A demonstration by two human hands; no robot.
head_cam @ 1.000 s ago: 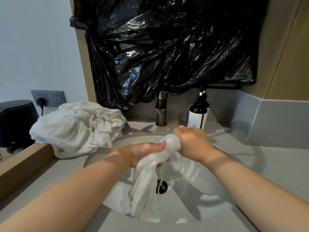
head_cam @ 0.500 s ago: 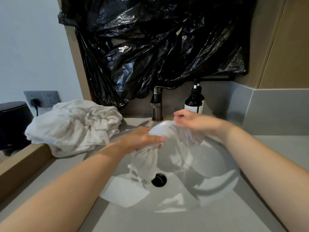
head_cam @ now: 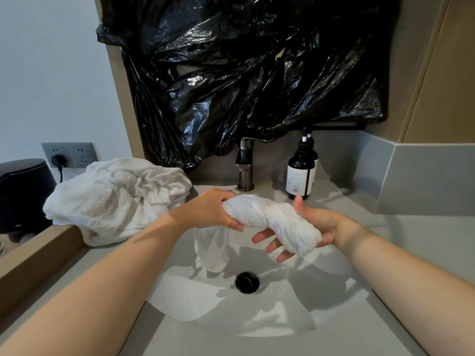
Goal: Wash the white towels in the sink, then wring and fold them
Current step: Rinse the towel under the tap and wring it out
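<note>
Head view catches the wringing step: the fingers [head_cam: 235,225] of the left hand [head_cam: 210,211] curl tight round one end of the twisted towel [head_cam: 267,217] above the sink [head_cam: 270,319], while the right hand [head_cam: 318,224] lies open beneath the other end, fingers straight. Next, I judge, the right fingers must close and twist again. A heap of towels [head_cam: 115,199] waits on the bench [head_cam: 424,240] beyond the left fingers; tap [head_cam: 245,168] and bottle [head_cam: 300,176] stand close behind.

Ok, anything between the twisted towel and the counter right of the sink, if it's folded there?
Nothing visible. The left hand grips one end of the twisted towel over the sink; the other end lies on the right hand. The counter that side looks bare; the bottles stand further back.
</note>
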